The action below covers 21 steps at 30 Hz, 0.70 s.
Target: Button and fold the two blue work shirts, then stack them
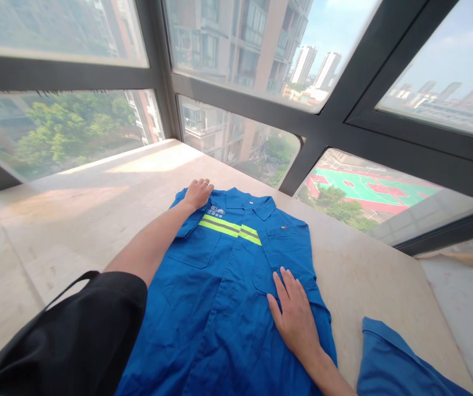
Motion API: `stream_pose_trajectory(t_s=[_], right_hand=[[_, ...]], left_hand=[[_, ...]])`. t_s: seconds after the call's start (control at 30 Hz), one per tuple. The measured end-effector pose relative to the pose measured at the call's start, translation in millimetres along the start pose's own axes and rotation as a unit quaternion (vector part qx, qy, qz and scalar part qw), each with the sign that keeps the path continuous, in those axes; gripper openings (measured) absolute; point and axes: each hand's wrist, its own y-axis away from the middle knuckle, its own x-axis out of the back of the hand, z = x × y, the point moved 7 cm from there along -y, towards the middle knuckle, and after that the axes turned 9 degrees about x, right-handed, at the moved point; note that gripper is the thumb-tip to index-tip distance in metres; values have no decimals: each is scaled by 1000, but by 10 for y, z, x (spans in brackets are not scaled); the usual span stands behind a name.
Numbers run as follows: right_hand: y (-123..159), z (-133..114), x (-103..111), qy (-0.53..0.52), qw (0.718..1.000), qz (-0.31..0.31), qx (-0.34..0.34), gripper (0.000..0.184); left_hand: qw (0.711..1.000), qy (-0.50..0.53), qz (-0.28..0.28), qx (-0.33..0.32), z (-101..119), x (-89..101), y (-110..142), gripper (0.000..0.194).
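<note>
A blue work shirt (pixel 228 297) lies front up on a pale stone ledge, its collar toward the window corner. A yellow-green reflective band with a grey stripe crosses its chest, and white lettering sits near one shoulder. My left hand (pixel 199 193), a ring on one finger, has its fingers curled over the fabric at that shoulder; the fingertips are partly hidden. Below it, the short sleeve is folded in over the shirt's front. My right hand (pixel 294 313) rests flat on the other side of the front, fingers stretched out, near the chest pocket.
Another piece of blue fabric (pixel 393 360) lies at the lower right on the stone ledge (pixel 75 231). Dark window frames (pixel 245 107) border the ledge at the back and right. Outside are buildings, trees and a sports court.
</note>
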Motion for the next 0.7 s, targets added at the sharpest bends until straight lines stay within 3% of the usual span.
stream_pose_trajectory(t_s=[0.13,0.23,0.37,0.47,0.5,0.6,0.63,0.7], right_hand=[[2,0,-5,-4,1000,4,-1,57],[0,1,-2,-7,1000,7,-2,57],[-9,-1,2,-9,1000,9,-1,58],[-12,1,-5,-11,1000,10,-2,58],[-11,3,-8,-12,1000,10,-2,58],[-9,8,-15,-13,1000,11,-3,58],[-9,8,-16,-12,1000,11,-2,59],[-12,7,-15,-10,1000,11,0,59]], left_hand=[[998,3,-62,-3,35,-139,71,48],[999,6,-52,-7,27,-54,264,60],[1000,21,10,15,-49,142,758,71],[999,4,-44,13,-90,76,1159,95],[999,-3,-52,7,-98,63,1263,94],[999,0,-37,-11,-129,120,1445,45],[1000,14,-19,-12,-147,181,1475,37],[998,61,34,-8,-197,359,1534,39]])
